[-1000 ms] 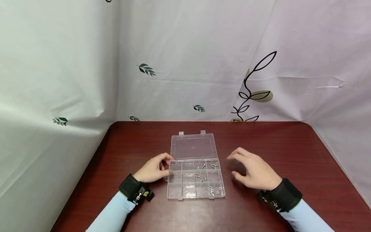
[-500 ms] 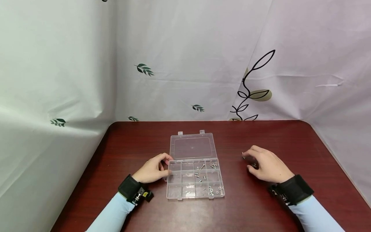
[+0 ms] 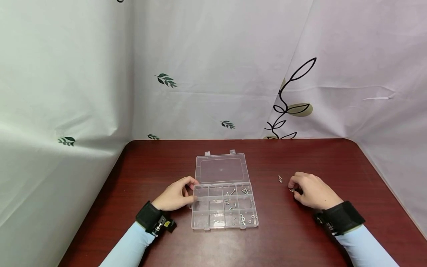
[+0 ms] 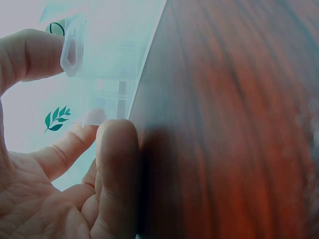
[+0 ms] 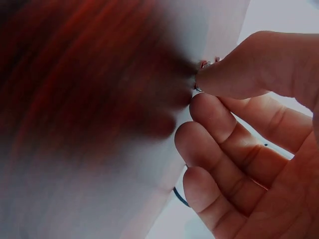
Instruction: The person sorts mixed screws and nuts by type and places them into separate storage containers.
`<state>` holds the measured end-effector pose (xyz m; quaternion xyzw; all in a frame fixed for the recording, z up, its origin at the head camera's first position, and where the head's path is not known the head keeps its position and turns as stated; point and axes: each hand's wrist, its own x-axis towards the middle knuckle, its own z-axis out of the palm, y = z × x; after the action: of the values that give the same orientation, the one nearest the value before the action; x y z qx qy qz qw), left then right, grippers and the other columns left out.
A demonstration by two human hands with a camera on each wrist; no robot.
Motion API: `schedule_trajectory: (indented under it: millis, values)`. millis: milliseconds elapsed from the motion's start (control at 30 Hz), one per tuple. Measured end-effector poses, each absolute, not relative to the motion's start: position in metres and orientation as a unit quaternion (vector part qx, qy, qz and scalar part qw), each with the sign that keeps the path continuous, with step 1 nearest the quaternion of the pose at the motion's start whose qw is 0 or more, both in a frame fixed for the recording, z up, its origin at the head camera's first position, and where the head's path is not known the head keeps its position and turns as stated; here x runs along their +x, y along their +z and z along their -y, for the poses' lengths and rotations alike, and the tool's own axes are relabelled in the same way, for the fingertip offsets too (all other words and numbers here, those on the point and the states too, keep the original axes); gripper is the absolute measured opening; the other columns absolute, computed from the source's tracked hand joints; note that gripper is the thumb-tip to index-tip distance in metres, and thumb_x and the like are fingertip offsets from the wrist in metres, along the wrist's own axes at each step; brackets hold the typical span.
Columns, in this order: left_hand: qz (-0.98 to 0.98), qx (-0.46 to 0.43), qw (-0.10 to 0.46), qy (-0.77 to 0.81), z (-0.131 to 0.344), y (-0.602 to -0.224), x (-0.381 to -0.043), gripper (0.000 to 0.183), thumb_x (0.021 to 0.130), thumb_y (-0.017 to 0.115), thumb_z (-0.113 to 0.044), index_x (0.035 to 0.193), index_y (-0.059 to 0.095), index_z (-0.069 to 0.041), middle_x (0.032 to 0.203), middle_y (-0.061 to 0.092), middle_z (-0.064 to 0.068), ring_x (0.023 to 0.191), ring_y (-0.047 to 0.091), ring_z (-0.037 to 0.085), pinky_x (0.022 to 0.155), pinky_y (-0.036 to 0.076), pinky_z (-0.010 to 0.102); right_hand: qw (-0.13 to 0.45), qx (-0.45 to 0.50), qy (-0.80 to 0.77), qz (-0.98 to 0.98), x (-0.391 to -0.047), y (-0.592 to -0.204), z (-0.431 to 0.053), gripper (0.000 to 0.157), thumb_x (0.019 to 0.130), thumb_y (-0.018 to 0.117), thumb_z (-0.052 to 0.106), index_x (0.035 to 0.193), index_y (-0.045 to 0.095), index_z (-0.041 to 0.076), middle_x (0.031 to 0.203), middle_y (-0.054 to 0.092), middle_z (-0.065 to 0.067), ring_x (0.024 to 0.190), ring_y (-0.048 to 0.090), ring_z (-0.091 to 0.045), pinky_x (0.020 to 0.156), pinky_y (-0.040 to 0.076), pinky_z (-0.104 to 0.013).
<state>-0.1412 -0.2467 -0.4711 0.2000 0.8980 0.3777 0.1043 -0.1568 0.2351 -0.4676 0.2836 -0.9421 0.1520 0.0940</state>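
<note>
A clear plastic compartment box lies on the table, its lid folded open toward the back. My left hand holds the box's left side, thumb nearer me and fingers farther back; a loop-shaped plastic tab shows beside the thumb in the left wrist view. Right of the box, my right hand is down at the tabletop, thumb and index finger pinching at small screws. In the right wrist view the thumb mostly hides these screws. A few more screws lie just left of that hand.
Inside the box, several bolts lie in the back and middle compartments, with nuts or washers at the front right. The dark red table ends at a pale leaf-print curtain behind and on both sides.
My right hand has moved right, away from the box, and down to the screws, its thumb and index finger closing together. Screws to its left have come into sight. The left hand stays at the box.
</note>
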Motion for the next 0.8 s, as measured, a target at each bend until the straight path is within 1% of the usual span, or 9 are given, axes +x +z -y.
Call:
schedule_trajectory:
  millis: [167, 367, 800]
  values:
    - [-0.898, 0.197, 0.104, 0.378, 0.2467, -0.4705, -0.1398, 0.039, 0.083, 0.072, -0.024, 0.12, 0.059, -0.017, 0.101, 0.054, -0.002, 0.067, 0.055, 0.009, 0.064, 0.049, 0.028, 0.094, 0.278, 0.153, 0.944, -0.1562, -0.4673, -0.2347, 0.025, 0.067, 0.071, 0.006, 0.077, 0.061, 0.026, 0.079, 0.05, 0.015, 0.067, 0.045, -0.002, 0.063, 0.044, -0.029]
    - [-0.899, 0.198, 0.105, 0.377, 0.2468, -0.471, -0.1396, 0.04, 0.084, 0.072, -0.026, 0.12, 0.059, -0.017, 0.101, 0.054, -0.002, 0.067, 0.055, 0.009, 0.064, 0.049, 0.028, 0.098, 0.274, 0.158, 0.944, -0.1556, -0.4665, -0.2337, 0.025, 0.065, 0.071, 0.005, 0.074, 0.06, 0.026, 0.076, 0.05, 0.015, 0.065, 0.045, -0.002, 0.06, 0.043, -0.028]
    - [-0.898, 0.201, 0.103, 0.377, 0.2472, -0.472, -0.1417, 0.039, 0.084, 0.072, -0.026, 0.12, 0.059, -0.017, 0.101, 0.055, 0.0, 0.068, 0.055, 0.01, 0.064, 0.049, 0.028, 0.08, 0.26, 0.15, 0.95, -0.1593, -0.4683, -0.2335, 0.022, 0.068, 0.068, 0.005, 0.076, 0.061, 0.025, 0.072, 0.051, 0.015, 0.063, 0.044, -0.003, 0.058, 0.041, -0.029]
